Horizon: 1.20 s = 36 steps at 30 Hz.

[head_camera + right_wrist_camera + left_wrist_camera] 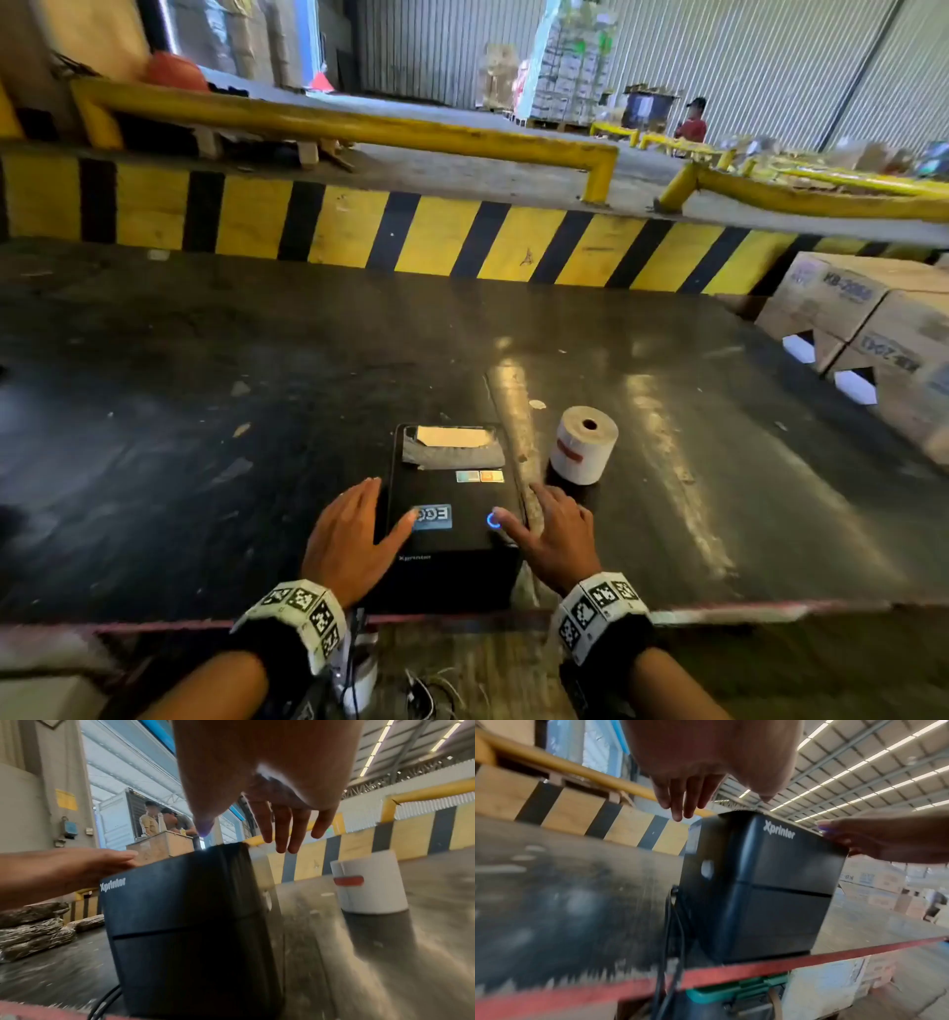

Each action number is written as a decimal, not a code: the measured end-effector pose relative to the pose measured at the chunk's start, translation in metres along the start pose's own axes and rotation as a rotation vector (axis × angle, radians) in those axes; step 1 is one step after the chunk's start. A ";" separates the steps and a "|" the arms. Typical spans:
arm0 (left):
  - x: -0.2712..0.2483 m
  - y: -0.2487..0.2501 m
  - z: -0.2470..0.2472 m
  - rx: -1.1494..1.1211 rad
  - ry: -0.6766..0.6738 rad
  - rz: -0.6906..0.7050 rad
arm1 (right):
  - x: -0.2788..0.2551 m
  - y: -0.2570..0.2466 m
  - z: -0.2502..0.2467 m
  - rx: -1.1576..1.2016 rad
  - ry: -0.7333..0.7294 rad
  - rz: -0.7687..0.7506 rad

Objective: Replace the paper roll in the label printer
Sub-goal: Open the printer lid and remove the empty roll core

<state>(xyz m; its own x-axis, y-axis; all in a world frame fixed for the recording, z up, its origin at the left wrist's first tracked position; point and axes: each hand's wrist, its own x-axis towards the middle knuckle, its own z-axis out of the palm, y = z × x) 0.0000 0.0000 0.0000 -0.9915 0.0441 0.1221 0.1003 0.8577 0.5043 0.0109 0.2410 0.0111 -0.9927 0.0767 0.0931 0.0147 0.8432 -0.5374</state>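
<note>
while both flat hands (354, 534) (552, 539) flank the printer (452, 514), a paper roll (583, 444) stands beside it.

Dark, scuffed desk (205, 390) with a red front edge. Behind it, a yellow-and-black striped barrier (359, 231), topped by a yellow pipe rail (328, 123). Cardboard boxes (868, 329) stacked at the far right. Wrapped pallet of cartons (565, 67) against a corrugated wall. A person in a red top and dark cap (692, 122) in the distance. Black cables (672, 933) hanging over the desk edge. Two people (164, 821) at a wooden crate.
</note>
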 end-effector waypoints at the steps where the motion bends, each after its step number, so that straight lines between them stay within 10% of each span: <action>1: -0.002 -0.002 0.004 -0.053 -0.014 -0.048 | -0.002 0.001 0.004 0.048 0.010 0.021; 13: -0.020 -0.002 0.034 -0.609 -0.180 -0.275 | -0.023 0.003 0.033 0.502 -0.004 0.109; 28: -0.011 -0.012 0.026 -0.648 -0.320 -0.355 | -0.007 0.009 0.018 0.149 0.030 -0.064; 36: 0.008 -0.019 0.018 -0.596 -0.294 -0.354 | 0.075 -0.038 -0.037 0.153 0.002 0.116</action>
<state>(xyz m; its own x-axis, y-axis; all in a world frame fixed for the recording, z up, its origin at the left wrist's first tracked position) -0.0111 -0.0066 -0.0243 -0.9457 0.0236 -0.3241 -0.2835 0.4274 0.8585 -0.0600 0.2348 0.0695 -0.9851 0.1702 0.0247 0.1108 0.7381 -0.6655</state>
